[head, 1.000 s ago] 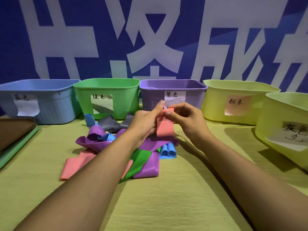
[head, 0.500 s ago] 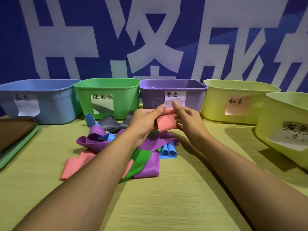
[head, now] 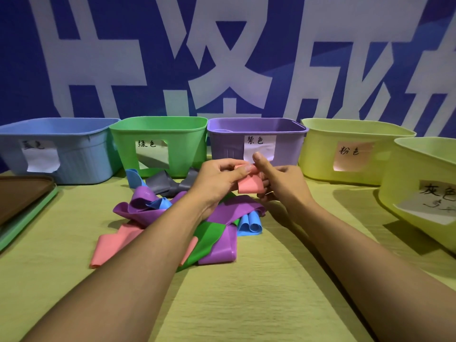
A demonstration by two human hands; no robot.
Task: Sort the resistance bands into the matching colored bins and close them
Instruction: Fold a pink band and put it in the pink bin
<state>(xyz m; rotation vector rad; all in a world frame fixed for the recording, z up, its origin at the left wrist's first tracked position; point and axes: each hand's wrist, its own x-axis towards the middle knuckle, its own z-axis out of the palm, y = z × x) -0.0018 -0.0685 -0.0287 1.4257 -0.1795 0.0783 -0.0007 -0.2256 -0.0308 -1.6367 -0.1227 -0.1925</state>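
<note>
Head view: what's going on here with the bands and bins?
A person is sorting resistance bands by colour. Both the left hand and the right hand pinch a folded pink band above the pile of purple, blue, green, grey and pink bands on the table. Five open bins stand behind: blue, green, purple, and two yellow ones, the nearer labelled pink. Something purple already lies in the purple bin. Lids lie stacked at left.
</note>
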